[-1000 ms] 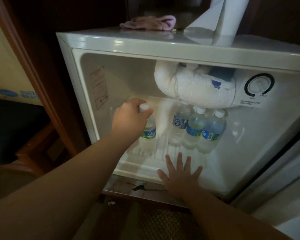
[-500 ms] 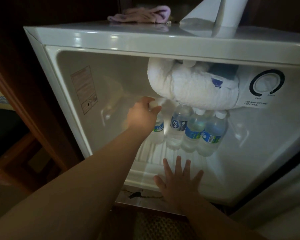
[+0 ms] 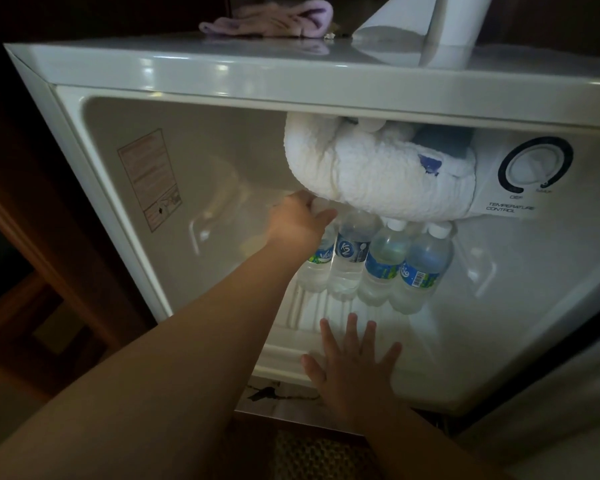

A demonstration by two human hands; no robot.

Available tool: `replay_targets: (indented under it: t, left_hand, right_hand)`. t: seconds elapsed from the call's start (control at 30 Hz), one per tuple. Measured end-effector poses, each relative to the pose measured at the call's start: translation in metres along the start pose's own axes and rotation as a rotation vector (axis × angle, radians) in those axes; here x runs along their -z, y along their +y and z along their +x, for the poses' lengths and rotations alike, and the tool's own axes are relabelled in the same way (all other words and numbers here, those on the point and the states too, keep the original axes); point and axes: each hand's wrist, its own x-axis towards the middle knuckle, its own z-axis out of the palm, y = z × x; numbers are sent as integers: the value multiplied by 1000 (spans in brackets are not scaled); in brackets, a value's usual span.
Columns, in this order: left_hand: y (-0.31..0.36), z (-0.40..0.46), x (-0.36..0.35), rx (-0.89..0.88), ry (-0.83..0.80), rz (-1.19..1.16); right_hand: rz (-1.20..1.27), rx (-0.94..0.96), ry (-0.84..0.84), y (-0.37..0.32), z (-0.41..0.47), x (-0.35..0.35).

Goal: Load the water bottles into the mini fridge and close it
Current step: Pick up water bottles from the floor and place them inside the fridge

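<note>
Pushed deeper — left hand [image 3: 300, 223] gripping clear bottle [image 3: 317, 268].

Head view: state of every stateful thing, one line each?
Mini fridge: open, interior lit.
Freezer box: thick with frost.
Leftmost water bottle: upright, capped, left hand gripping its cap.
Other three bottles: upright, capped, in a row.
Right hand: flat, fingers spread on the fridge floor.
Temperature dial: setting unreadable.
</note>
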Motion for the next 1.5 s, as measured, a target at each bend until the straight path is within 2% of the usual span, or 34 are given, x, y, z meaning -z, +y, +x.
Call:
replay_targets:
  t: [0.33, 0.67, 0.83, 1.03, 1.1, 1.13, 1.2, 1.23, 1.27, 1.37, 1.43, 1.5]
  left_hand:
    - [-10, -12, 5, -11, -24, -85]
    - [-28, -44, 30, -8, 11, 45]
    - [-43, -80, 70, -13, -112, 178]
    - [-46, -171, 154, 17, -315, 140]
    - [-52, -209, 191, 18, -358, 126]
    - [-56, -228, 210, 25, -375, 108]
    - [-68, -262, 248, 104, -384, 40]
    - [-75, -279, 265, 173, -365, -3]
    - [-82, -297, 282, 242, -327, -46]
    - [-109, -352, 324, 421, -147, -105]
    - [-128, -388, 343, 554, -16, -112]
    - [-144, -421, 355, 666, 123, -114]
  right_hand:
    - [33, 1, -24, 0, -2, 0]
    - [29, -23, -105, -3, -2, 6]
    - [32, -55, -154, -2, -1, 8]
    - [0, -161, -309, -22, 4, 29]
    - [-84, -171, -231, -43, -4, 45]
    - [-105, -88, -86, -55, -10, 50]
    - [-42, 250, 268, -85, -28, 54]
    - [27, 429, 340, -103, -42, 56]
    - [74, 582, 308, -123, -57, 57]
    - [93, 918, 53, -174, -93, 49]
    - [75, 1059, -103, -202, -110, 35]
    - [64, 1117, -220, -229, -125, 19]
